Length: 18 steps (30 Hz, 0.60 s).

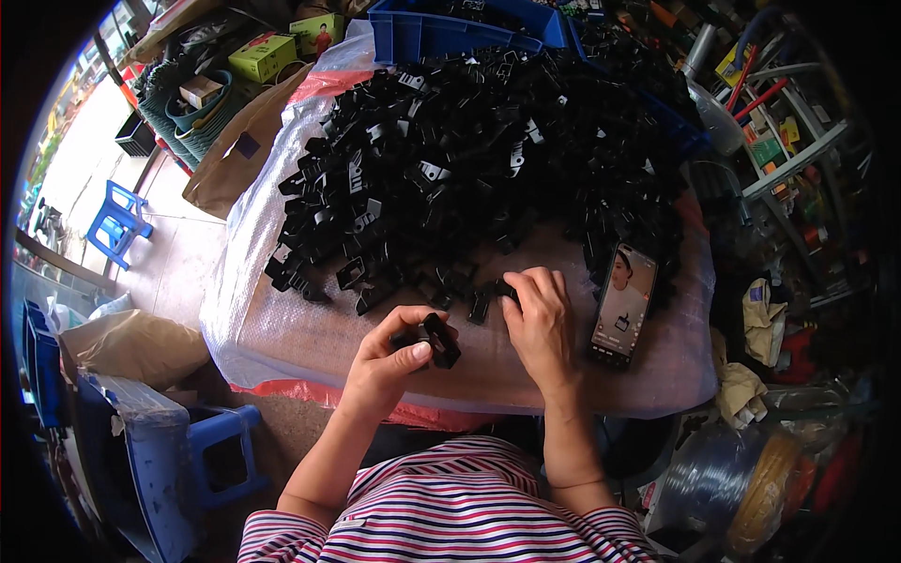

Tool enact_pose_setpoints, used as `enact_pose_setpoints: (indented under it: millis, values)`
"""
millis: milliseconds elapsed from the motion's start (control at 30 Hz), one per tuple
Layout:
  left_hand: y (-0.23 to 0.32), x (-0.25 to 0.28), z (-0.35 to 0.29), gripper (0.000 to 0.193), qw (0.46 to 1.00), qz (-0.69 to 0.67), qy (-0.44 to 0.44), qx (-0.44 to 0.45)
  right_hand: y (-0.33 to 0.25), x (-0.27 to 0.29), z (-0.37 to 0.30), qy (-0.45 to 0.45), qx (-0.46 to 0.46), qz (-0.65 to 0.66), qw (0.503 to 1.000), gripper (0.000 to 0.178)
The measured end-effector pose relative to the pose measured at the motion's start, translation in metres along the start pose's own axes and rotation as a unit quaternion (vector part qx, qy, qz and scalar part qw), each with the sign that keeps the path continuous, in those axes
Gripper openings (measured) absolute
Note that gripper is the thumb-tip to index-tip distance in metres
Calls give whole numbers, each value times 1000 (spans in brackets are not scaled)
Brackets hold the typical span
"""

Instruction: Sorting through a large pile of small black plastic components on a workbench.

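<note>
A large heap of small black plastic clips [441,169], some with shiny metal plates, covers the table in front of me. My left hand [394,352] is closed around a black plastic clip [438,340] with a squarish frame, its thumb pressed on the near side. Whether more than one clip sits in that grip, I cannot tell. At the near edge of the heap, my right hand [542,319] has its fingertips curled on a small black piece [507,290]. Another loose clip [479,307] lies between my hands.
A phone [619,310] with a lit screen stands tilted right of my right hand. The table has a white woven sheet [249,281] over it. Behind the heap is a blue crate [450,38]. Blue stools [225,455] stand at left, a metal rack [798,159] and wire spool [723,483] at right.
</note>
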State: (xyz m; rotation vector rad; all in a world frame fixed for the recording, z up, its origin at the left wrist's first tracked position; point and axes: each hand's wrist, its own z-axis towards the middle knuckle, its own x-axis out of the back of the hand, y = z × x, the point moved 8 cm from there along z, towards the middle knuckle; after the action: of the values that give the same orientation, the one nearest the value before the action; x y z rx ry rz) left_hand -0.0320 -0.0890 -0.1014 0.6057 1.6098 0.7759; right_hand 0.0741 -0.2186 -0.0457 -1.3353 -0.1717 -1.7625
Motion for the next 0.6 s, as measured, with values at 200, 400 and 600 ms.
enact_pose_setpoints:
  millis: [200,400,600]
  values:
    - [-4,9,-4,39,1000,-10,22,-1,-1,5,-5,20,-49,124,991,28]
    - [-2,6,-2,39,999,-32,13,-7,-3,11,-24,26,9,133,991,19]
    - [-2,3,0,40,999,-28,13,-19,5,12,-35,43,-25,115,992,25]
